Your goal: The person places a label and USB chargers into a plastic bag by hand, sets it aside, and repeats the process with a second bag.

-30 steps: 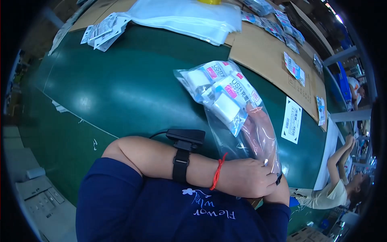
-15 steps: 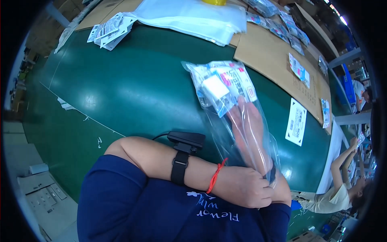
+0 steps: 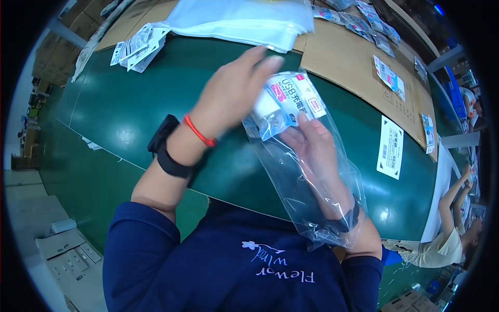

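Observation:
My right hand [image 3: 319, 145] is inside a long clear plastic bag [image 3: 283, 182], which reaches down over my wrist. Through the film its thumb shows on the front of a packaged USB charger [image 3: 299, 96], a white and blue pack with pink patches, with the fingers behind. A small white block shows faintly at the pack's left side. My left hand [image 3: 236, 88], slightly blurred, is raised at the upper left of the pack, with thumb and fingers apart and nothing visible between them. Whether it touches the bag I cannot tell.
Clear bags lie stacked [image 3: 234, 21] at the far side of the green table [image 3: 156, 99]. Label cards [image 3: 138, 47] sit far left. On the right, cardboard [image 3: 353, 73] carries several packs, with a printed white label [image 3: 390, 147] nearby. A co-worker [image 3: 442, 234] is at far right.
My left hand has left the bag's near end by my right forearm and swung up to the pack's upper left. My right hand stays in the bag, holding the pack.

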Demonstrator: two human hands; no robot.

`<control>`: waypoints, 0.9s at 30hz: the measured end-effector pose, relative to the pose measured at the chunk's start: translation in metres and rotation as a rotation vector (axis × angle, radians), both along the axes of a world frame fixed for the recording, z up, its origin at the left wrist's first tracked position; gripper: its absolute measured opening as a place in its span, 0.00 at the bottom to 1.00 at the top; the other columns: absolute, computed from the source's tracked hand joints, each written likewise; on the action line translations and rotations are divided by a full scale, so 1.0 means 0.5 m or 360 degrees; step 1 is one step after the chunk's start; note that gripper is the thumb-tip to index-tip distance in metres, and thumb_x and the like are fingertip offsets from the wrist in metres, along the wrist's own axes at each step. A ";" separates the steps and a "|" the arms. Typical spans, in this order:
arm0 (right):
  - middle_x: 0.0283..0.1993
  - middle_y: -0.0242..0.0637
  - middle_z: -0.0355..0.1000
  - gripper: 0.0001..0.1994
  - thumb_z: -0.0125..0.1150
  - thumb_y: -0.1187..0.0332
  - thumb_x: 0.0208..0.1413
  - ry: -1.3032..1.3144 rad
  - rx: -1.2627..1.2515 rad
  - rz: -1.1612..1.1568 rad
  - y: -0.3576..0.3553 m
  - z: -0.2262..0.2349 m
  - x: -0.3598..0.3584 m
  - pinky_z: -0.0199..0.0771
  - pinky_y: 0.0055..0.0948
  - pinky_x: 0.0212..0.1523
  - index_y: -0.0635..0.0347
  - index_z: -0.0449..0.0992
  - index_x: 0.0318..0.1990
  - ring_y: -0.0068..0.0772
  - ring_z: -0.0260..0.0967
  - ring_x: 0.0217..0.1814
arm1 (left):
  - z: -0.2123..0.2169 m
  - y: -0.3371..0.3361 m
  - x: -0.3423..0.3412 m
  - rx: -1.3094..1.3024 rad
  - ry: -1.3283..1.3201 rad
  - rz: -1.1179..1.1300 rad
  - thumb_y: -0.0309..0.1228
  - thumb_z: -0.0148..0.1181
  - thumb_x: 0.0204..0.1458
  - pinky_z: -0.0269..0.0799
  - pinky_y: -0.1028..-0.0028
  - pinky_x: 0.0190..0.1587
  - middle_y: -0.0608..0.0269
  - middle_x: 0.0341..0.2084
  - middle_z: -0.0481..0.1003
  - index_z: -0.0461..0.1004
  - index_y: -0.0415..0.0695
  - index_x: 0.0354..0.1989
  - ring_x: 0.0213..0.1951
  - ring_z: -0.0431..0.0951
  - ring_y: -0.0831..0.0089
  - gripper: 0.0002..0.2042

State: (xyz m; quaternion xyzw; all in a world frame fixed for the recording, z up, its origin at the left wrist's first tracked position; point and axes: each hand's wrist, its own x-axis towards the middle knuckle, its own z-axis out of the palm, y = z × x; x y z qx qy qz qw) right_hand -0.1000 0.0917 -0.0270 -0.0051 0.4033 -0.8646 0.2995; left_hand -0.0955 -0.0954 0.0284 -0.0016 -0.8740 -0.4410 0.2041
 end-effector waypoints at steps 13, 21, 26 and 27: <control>0.30 0.36 0.73 0.12 0.57 0.63 0.57 0.0184 0.0502 0.0009 -0.006 -0.002 -0.037 0.70 0.21 0.29 0.64 0.72 0.38 0.25 0.71 0.27 | -0.024 -0.028 -0.023 -0.0060 -0.0454 -0.0266 0.52 0.41 0.60 0.66 0.71 0.50 0.46 0.41 0.75 0.70 0.37 0.51 0.45 0.75 0.58 0.28; 0.24 0.23 0.64 0.10 0.55 0.62 0.59 0.0325 0.0649 -0.0070 -0.003 -0.013 -0.040 0.49 0.16 0.19 0.60 0.71 0.39 0.12 0.55 0.20 | -0.045 -0.009 -0.042 0.0344 -0.0481 -0.0518 0.52 0.40 0.60 0.64 0.70 0.53 0.42 0.50 0.70 0.65 0.34 0.55 0.52 0.70 0.54 0.30; 0.27 0.22 0.63 0.11 0.53 0.62 0.60 0.0391 0.0490 -0.0145 -0.004 -0.010 -0.043 0.50 0.15 0.21 0.58 0.69 0.45 0.10 0.55 0.24 | -0.077 0.012 -0.034 -0.0200 -0.0257 -0.0382 0.54 0.41 0.59 0.62 0.69 0.57 0.39 0.55 0.64 0.59 0.30 0.58 0.56 0.65 0.48 0.34; 0.27 0.23 0.63 0.12 0.53 0.62 0.60 0.0424 0.0481 -0.0130 -0.001 -0.009 -0.045 0.51 0.15 0.22 0.58 0.68 0.46 0.11 0.56 0.25 | -0.076 0.016 -0.033 -0.0199 -0.0255 -0.0383 0.54 0.41 0.59 0.62 0.69 0.57 0.39 0.55 0.64 0.59 0.30 0.58 0.56 0.65 0.48 0.34</control>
